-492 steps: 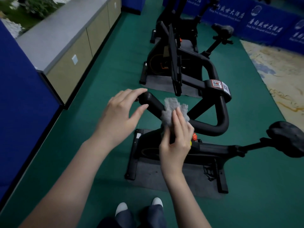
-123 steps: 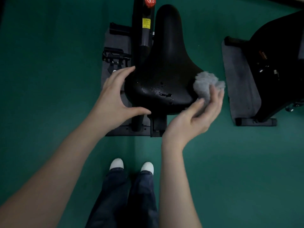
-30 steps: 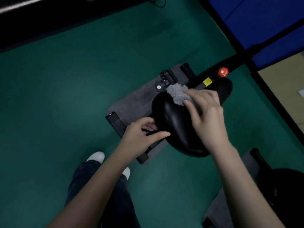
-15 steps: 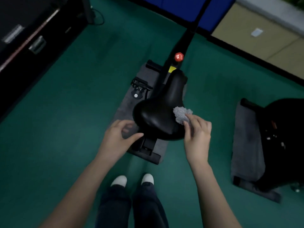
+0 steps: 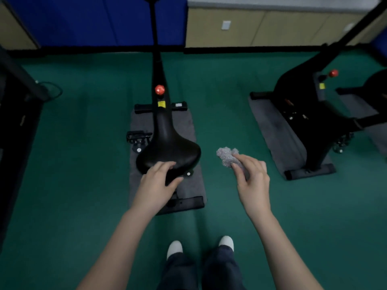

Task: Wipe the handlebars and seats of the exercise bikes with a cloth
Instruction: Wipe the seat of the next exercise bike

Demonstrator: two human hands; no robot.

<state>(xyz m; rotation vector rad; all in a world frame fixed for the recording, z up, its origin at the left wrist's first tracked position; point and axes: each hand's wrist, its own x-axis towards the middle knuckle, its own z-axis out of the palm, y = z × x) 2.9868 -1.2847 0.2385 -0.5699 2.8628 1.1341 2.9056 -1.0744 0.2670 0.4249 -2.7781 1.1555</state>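
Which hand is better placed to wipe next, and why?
Right, probably: the right hand pinches the grey cloth, held clear of the seat on the side toward the second bike. The left hand has no cloth and holds the seat's rear.

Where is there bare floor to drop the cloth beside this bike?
Bare green floor lies between the near grey mat and the second bike's mat, below the right hand holding the cloth. Both mats are crowded.

Two exercise bikes [image 5: 159, 76] [image 5: 301, 105], one seat [image 5: 167, 149] in full, one cloth [image 5: 226, 156], two red knobs [image 5: 159, 89] [image 5: 333, 73], two hands [image 5: 156, 187] [image 5: 252, 181]
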